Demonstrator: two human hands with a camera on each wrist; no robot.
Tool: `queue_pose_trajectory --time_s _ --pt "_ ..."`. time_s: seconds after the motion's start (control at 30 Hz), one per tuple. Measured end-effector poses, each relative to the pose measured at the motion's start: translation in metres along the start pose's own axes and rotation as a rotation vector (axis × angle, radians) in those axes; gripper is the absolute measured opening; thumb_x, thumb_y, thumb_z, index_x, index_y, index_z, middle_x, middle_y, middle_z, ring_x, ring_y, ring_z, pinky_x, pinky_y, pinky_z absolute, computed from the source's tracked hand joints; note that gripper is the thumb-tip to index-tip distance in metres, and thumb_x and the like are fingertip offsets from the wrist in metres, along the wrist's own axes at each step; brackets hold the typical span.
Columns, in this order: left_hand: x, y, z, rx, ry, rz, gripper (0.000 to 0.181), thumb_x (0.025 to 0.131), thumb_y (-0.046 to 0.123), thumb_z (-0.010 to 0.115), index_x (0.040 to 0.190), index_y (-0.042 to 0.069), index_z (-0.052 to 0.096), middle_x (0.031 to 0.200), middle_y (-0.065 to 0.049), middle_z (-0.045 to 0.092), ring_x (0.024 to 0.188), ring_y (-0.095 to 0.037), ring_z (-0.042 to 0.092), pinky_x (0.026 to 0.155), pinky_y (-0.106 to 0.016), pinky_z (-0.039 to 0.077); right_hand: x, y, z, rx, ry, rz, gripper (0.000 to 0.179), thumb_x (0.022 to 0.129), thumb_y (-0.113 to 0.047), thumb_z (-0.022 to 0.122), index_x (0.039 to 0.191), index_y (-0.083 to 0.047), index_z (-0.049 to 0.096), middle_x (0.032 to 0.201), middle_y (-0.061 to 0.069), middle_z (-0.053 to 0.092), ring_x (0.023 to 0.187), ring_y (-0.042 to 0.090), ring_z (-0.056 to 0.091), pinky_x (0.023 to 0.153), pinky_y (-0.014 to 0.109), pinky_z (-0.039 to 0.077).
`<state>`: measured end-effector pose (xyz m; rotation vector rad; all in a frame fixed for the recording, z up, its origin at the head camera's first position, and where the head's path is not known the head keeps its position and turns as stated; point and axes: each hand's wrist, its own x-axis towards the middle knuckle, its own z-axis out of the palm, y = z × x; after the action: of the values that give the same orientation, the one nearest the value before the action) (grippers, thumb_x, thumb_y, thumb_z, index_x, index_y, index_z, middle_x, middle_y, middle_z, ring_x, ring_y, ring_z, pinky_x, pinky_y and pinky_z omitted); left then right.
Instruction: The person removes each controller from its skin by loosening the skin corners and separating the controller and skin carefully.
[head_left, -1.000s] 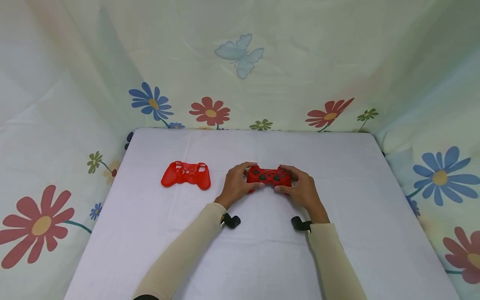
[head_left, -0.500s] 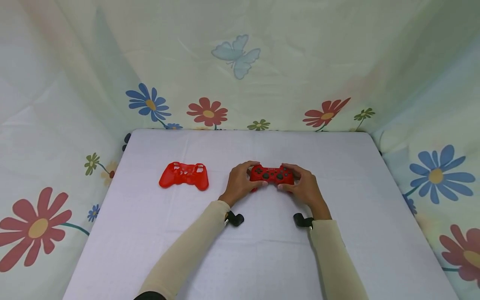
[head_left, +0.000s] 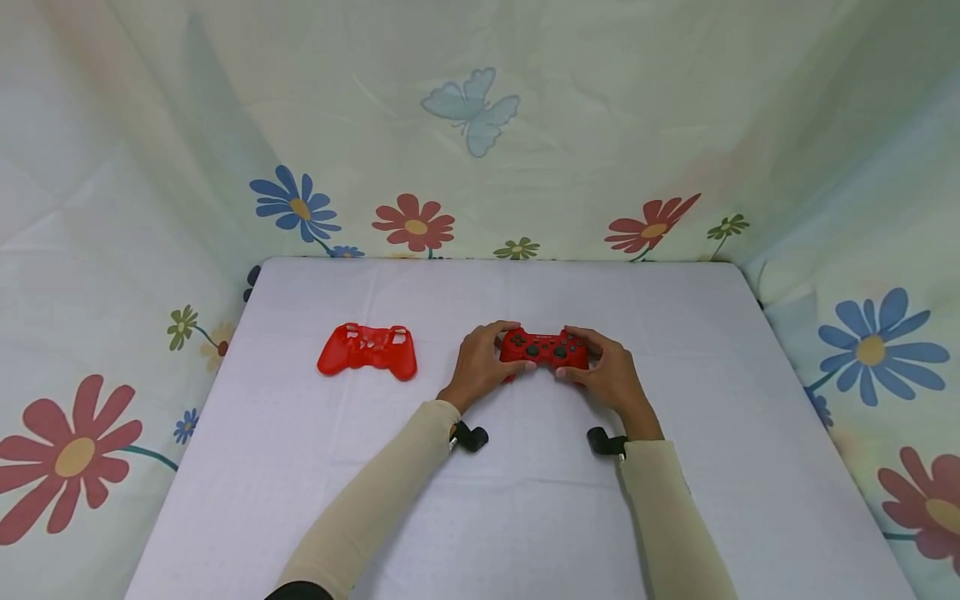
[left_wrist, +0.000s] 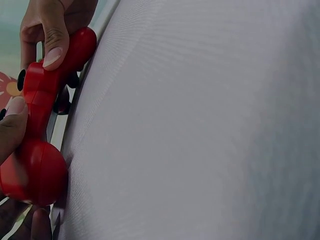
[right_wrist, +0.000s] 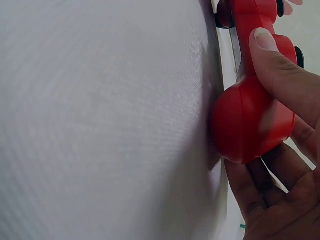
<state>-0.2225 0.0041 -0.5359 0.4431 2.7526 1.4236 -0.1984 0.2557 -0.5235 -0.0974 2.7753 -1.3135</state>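
Observation:
A red game controller (head_left: 543, 346) with dark thumbsticks and buttons lies face up between both hands, on or just above the table. My left hand (head_left: 482, 361) grips its left side, thumb on the near edge and fingers round the far side. On the opposite end my right hand (head_left: 606, 371) holds it the same way. The left wrist view shows both thumbs against the red controller body (left_wrist: 37, 170). In the right wrist view, fingers curl beneath the rounded grip (right_wrist: 245, 120). Left of the hands lies a thin red controller cover (head_left: 367, 350) with cut-out openings, touched by neither hand.
A white cloth covers the table (head_left: 517, 525). Behind it and along both sides hangs a pale curtain (head_left: 570, 125) printed with flowers and a butterfly. Each wrist carries a small black camera, one by the left sleeve (head_left: 470, 437) and one by the right sleeve (head_left: 603, 442).
Both hands and the controller have shifted slightly to the right since a second ago, while the head view itself moved a little. Over the last half second almost nothing differs.

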Motion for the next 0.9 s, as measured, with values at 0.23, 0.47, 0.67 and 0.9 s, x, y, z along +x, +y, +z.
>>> queue_pose_trajectory --time_s 0.23,0.47,0.67,0.9 --pt "0.0 0.0 -0.001 0.037 -0.009 0.007 0.07 0.083 0.044 0.092 0.144 0.02 0.066 0.113 0.0 0.069 0.097 -0.015 0.057 0.083 -0.028 0.045 -0.001 -0.003 0.0 -0.014 0.001 -0.01 0.08 0.082 -0.022 0.094 0.153 -0.023 0.057 0.155 0.012 0.06 0.139 0.038 0.059 0.119 0.058 0.042" --pt "-0.005 -0.001 -0.005 0.148 -0.021 0.06 0.076 0.087 0.056 0.084 0.15 0.02 0.061 0.111 0.002 0.065 0.098 -0.013 0.051 0.077 -0.027 0.045 -0.002 -0.007 0.002 -0.106 0.011 -0.005 0.082 0.086 -0.031 0.092 0.157 -0.023 0.053 0.155 0.014 0.058 0.131 0.041 0.056 0.11 0.062 0.047" --pt "-0.012 -0.002 -0.015 0.316 -0.036 0.129 0.086 0.091 0.064 0.075 0.159 0.018 0.049 0.157 -0.006 0.058 0.13 -0.02 0.054 0.102 -0.039 0.053 -0.002 -0.017 0.011 -0.202 0.043 -0.039 0.083 0.09 -0.041 0.086 0.161 -0.024 0.048 0.17 0.018 0.038 0.15 0.046 0.037 0.119 0.07 0.037" --pt "-0.024 -0.003 -0.033 0.513 -0.115 0.092 0.1 0.097 0.072 0.06 0.169 0.012 0.027 0.177 -0.012 0.026 0.163 -0.031 0.026 0.128 -0.05 0.034 -0.001 -0.032 0.021 -0.255 0.064 -0.096 0.084 0.093 -0.038 0.082 0.164 -0.017 0.041 0.175 0.024 0.024 0.159 0.049 0.02 0.12 0.079 0.019"
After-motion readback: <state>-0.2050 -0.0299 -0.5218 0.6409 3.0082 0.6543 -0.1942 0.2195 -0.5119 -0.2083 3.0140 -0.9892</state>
